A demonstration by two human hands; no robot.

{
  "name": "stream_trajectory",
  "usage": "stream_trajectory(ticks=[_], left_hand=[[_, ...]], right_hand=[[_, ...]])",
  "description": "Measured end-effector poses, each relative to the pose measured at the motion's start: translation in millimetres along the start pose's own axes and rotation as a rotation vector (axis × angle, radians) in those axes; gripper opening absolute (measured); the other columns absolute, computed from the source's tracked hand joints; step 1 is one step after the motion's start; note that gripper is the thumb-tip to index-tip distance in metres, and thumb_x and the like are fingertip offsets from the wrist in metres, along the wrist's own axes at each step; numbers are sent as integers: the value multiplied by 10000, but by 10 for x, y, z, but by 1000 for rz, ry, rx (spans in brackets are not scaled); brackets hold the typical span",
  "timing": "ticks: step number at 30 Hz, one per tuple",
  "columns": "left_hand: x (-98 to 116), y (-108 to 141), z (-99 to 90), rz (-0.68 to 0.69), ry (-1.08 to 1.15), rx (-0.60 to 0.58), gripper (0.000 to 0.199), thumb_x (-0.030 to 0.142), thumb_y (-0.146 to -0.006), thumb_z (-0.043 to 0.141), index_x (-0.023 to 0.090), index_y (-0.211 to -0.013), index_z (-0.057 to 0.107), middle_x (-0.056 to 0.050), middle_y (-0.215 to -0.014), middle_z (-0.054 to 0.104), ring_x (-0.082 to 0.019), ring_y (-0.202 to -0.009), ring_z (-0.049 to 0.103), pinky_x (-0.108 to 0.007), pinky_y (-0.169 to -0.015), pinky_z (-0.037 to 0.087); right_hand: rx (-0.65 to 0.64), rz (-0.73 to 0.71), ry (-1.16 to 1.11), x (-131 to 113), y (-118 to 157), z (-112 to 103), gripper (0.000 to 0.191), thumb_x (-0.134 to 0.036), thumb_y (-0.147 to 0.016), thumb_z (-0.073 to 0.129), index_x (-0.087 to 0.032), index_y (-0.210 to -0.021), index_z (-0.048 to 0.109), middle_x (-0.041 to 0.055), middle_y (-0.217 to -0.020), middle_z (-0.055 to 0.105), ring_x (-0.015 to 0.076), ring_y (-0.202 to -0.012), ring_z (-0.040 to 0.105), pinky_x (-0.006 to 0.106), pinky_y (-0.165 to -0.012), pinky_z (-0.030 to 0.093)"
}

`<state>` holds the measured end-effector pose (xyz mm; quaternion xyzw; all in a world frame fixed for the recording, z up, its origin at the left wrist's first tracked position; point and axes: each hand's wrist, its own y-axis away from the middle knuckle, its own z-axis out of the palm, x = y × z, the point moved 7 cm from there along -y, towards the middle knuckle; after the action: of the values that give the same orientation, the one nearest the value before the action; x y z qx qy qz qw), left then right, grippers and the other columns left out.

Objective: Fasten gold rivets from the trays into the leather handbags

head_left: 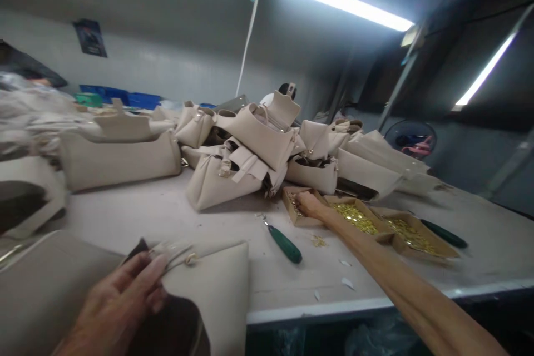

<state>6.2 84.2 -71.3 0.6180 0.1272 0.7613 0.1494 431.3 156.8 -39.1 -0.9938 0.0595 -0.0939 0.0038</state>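
Handbag of cream leather-like material (208,283) lies at the near edge of the white counter (167,217), and our left hand (119,303) rests on it with the fingers stretched, beside a dark brown piece (138,248). We cannot tell if this hand has hold of that piece. Our right hand (311,204) reaches far forward, with its fingers curled down into a shallow brown cardboard tray (294,214), but we cannot see if they pinch something. Next to it, similar trays carry many small gold metal pieces (354,218). A green-handled tool (285,243) lies on the counter between the bag and our right arm, and a pile of cream handbags (250,144) stands behind. In our judgement, the step in hand is taking gold fittings for the bag, so the next move calls for a careful pinch of one piece.
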Motion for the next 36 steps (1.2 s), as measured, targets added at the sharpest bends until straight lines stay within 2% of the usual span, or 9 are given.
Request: stream_trajectory(ticks=[3,5,8,10,14,17,21,25,36], left_hand=[[162,100,186,87,95,-202,457,493,-526,828,174,-712,557,74,-508,496,-46,-445,415,-151,-422,336],[254,112,252,156,199,-309,391,443,-603,803,153,-703,561,61,-566,495,-34,-477,398,-145,-452,350],[285,72,239,212,283,-349,348,408,-645,786,136,-702,576,48,-586,479,-32,-481,380,-145,-427,307],[256,53,231,215,299,-360,326,393,-662,779,134,-735,594,39,-601,486,-34,-481,386,-150,-417,279],[193,72,291,191,308,-411,318,389,-691,756,141,-837,622,19,-649,527,-37,-486,399,-166,-448,289],[183,94,323,205,292,-410,333,414,-691,745,134,-808,608,25,-618,511,-39,-474,386,-170,-446,282],[206,100,276,317,180,-334,321,433,-757,677,130,-736,574,32,-559,495,-46,-459,397,-173,-462,316],[219,84,252,359,154,-310,310,420,-770,665,131,-712,570,23,-559,512,-57,-477,432,-176,-479,337],[249,-16,419,218,557,-461,308,360,-674,767,128,-768,588,46,-593,472,-29,-471,396,-154,-436,272]], right_hand=[[43,-17,-53,-22,55,-89,119,-213,-885,596,-111,-825,601,21,-818,620,139,-763,604,309,-736,499],[115,-46,-104,-19,83,-180,139,-82,-861,528,-122,-740,583,70,-770,623,157,-752,607,282,-710,450],[219,-53,-186,-49,106,-359,199,-103,-871,430,-146,-728,562,135,-750,631,199,-727,617,300,-671,414],[267,-58,-244,-218,178,-533,162,-202,-892,430,-158,-809,563,113,-770,640,203,-717,621,293,-651,420],[289,-268,-620,-1119,586,-1030,215,-355,-903,442,-176,-881,559,14,-690,600,155,-632,572,254,-613,428],[258,-496,-784,-1935,965,-1388,156,-301,-883,484,-178,-834,565,-3,-685,583,132,-628,545,235,-602,411],[258,-625,-792,-2492,1181,-1529,84,-197,-863,519,-183,-786,549,12,-756,610,136,-674,552,237,-611,403],[289,-641,-730,-2579,1125,-1437,108,-132,-840,569,-187,-754,535,9,-743,613,142,-681,557,237,-619,407],[257,-638,-817,-2588,965,-1478,65,-183,-853,568,-173,-809,615,8,-761,642,131,-671,569,225,-632,415]])
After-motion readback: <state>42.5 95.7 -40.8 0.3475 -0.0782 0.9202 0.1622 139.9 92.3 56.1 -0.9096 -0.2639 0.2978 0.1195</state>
